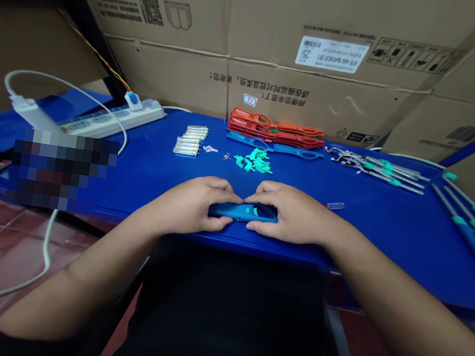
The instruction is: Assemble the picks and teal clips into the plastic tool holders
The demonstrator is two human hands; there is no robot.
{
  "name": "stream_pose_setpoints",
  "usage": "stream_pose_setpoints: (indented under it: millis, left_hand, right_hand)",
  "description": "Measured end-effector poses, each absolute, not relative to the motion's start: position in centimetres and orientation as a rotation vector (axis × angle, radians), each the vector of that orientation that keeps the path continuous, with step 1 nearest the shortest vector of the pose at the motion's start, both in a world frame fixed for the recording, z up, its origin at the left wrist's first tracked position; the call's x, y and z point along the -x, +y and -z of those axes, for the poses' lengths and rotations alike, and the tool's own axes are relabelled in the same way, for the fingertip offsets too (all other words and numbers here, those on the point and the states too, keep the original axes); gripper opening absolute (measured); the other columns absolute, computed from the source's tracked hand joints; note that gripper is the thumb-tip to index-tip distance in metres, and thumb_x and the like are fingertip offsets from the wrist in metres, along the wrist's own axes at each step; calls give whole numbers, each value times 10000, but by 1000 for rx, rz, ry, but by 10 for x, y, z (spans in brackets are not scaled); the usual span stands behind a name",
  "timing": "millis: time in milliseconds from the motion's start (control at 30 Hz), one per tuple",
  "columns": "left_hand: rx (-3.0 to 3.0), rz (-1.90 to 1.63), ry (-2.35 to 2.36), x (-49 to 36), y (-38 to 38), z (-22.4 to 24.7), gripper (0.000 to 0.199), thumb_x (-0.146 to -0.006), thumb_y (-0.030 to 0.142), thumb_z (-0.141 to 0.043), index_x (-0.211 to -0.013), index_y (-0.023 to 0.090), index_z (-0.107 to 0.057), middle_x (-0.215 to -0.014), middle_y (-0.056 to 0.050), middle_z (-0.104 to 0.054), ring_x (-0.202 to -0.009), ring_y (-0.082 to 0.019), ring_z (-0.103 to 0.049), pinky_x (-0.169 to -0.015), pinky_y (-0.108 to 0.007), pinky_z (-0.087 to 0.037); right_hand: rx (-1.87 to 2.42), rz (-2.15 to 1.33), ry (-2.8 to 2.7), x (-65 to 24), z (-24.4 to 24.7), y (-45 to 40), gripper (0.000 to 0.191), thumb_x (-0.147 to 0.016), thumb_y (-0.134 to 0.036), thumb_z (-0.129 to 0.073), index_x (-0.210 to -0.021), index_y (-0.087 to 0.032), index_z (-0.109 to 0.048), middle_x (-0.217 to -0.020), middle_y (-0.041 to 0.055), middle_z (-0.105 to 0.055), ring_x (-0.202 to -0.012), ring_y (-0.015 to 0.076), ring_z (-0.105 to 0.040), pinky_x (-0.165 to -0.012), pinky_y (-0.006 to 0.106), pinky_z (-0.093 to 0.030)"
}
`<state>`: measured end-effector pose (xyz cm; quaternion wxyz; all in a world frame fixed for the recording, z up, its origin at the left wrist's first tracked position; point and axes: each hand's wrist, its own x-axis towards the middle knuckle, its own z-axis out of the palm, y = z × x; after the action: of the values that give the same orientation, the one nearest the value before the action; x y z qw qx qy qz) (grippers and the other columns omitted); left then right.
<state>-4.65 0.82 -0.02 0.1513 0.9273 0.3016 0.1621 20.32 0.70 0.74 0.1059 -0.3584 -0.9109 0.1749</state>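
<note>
My left hand and my right hand both grip a long blue plastic casing at the table's near edge, their fingers meeting over it. Its right end shows an oval opening with a small green part inside. Just beyond my hands lies a pile of small green plastic pieces. Nearest my right hand is a small blue-and-clear tube. Further back lie red plastic casings, blue casings, metal tubes and metal rods with green parts.
The blue table holds a white power strip at back left, with a white cable falling to the tiled floor. Long blue-and-red assemblies lie at right. Cardboard boxes stand along the back.
</note>
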Motion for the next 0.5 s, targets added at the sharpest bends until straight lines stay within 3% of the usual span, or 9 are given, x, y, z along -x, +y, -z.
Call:
stream_pose_setpoints:
  millis: [233, 500]
  left_hand:
    - [-2585, -465, 811, 50, 11, -2, 425, -841, 266, -699, -1262, 219, -655, -1166, -58, -694, -1012, -191, -671, -915, -310, -513]
    - [-2575, -443, 849, 45, 8, -5, 386, -843, 273, -695, -1225, 217, -681, -1095, -55, -694, -988, -196, -662, -916, -324, -502]
  right_hand:
    - [1076, -573, -2649, -198, -10, 8, 362, -824, -380, -729, -1151, -224, -738, -1070, 66, -657, -930, 209, -631, -837, 351, -497]
    - [1279, -557, -2578, -190, -15, -6, 356, -813, -355, -758, -1149, -240, -754, -977, 48, -643, -911, 201, -611, -783, 319, -471]
